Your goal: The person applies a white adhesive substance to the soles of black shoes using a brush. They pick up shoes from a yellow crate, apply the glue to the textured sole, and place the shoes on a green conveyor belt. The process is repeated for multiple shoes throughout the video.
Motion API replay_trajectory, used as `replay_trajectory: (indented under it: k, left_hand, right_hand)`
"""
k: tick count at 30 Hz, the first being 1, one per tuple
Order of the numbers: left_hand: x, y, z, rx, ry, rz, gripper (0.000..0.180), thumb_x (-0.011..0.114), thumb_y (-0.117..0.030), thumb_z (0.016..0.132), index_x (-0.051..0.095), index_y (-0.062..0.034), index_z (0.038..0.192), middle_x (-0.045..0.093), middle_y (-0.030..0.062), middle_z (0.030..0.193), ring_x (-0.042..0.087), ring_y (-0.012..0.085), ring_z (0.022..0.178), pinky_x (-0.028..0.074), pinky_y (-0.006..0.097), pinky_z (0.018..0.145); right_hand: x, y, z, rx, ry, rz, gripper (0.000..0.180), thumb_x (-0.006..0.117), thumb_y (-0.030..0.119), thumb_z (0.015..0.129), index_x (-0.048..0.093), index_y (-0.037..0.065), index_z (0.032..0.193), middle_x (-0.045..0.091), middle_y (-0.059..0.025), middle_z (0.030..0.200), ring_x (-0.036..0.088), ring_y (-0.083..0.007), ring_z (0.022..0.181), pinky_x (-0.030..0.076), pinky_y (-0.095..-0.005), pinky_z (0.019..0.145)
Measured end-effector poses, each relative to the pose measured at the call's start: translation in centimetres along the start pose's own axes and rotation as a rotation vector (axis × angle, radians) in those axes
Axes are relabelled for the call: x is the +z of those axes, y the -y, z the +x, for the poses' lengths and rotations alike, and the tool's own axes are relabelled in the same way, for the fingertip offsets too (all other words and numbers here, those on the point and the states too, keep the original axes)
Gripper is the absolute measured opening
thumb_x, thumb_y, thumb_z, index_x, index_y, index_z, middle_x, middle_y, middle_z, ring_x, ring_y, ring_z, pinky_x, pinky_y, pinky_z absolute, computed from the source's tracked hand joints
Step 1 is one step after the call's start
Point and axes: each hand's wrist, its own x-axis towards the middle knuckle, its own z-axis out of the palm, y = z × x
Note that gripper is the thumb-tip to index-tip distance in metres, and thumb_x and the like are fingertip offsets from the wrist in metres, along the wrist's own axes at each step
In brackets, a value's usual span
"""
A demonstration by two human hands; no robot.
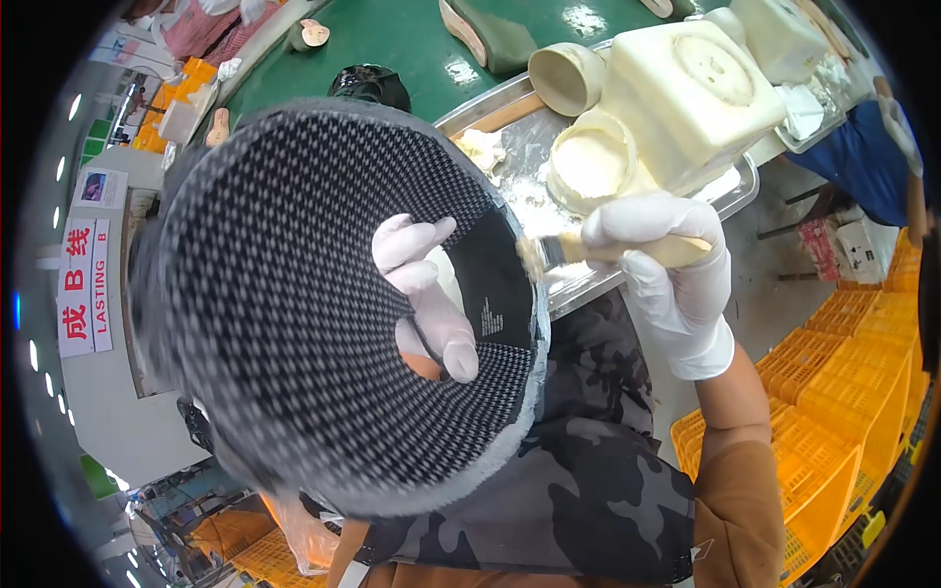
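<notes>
The right hand, in a white glove, is closed with thumb and fingers pinching the wooden handle of a brush. The brush lies along the nine-to-three o'clock line, its bristles at the nine o'clock end. They sit at the three o'clock edge of a large mesh-lined piece with fuzzy grey outside; whether they press on it or stop just beside it, I cannot tell. The pale rim there runs roughly from twelve to six, so the brush crosses it nearly square. The piece itself lies at nine o'clock from the right hand, its wide opening facing the camera.

The left hand, also gloved, shows within that opening, fingers half curled and one digit pointing toward five o'clock; what it grips, if anything, I cannot tell. Of the two, the right hand is nearer the brushed stretch of rim.

Farther out, toward twelve o'clock from the right hand, a metal tray holds a cream-coloured jug and, at eleven, a round container of white paste. The green tabletop lies beyond, toward ten and eleven. Yellow crates stack at four o'clock.
</notes>
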Motion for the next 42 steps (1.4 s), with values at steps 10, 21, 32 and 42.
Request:
replay_trajectory:
  k: [10,21,32,42]
  left_hand:
    - [-1.0,-0.5,0.7,-0.821,-0.122,-0.162,0.037,0.029,-0.032,0.096,0.049,-0.0002,0.092,0.053,0.02,0.103,0.058,0.0194,0.078,0.052,0.029,0.06]
    - [-2.0,11.8,8.1,-1.288,0.213,-0.086,0.017,0.041,-0.009,0.089,0.056,-0.0004,0.092,0.064,0.0102,0.081,0.059,0.0121,0.061,0.048,0.02,0.058]
    - [12.1,24.5,14.8,-0.956,0.707,0.573,0.025,0.059,-0.017,0.076,0.06,0.0002,0.094,0.065,0.015,0.081,0.062,0.0244,0.071,0.049,0.034,0.066]
    - [17.3,28.3,12.1,-0.911,0.764,0.878,0.031,0.063,-0.028,0.077,0.061,-0.0089,0.101,0.063,0.0135,0.099,0.058,0.0303,0.095,0.045,0.037,0.082]
  right_hand:
    - [-4.1,0.9,6.6,-0.109,0.03,-0.178,0.016,0.047,0.012,0.09,0.048,-0.001,0.101,0.058,-0.0088,0.091,0.058,-0.0128,0.083,0.049,-0.0219,0.066]
    - [-8.5,-2.2,12.5,0.2,0.312,0.012,0.009,0.051,0.014,0.091,0.053,0.006,0.094,0.055,0.0025,0.076,0.05,-0.0027,0.07,0.04,-0.0159,0.061]
    - [-9.1,-1.9,12.6,0.181,0.345,-0.023,0.007,0.055,0.006,0.085,0.053,0.001,0.09,0.059,-0.004,0.082,0.053,-0.0102,0.075,0.044,-0.0234,0.072]
    - [-9.2,-1.4,12.6,0.273,0.354,-0.033,0.011,0.059,0.003,0.082,0.054,0.001,0.091,0.061,-0.0055,0.083,0.057,-0.0134,0.075,0.046,-0.0251,0.071]
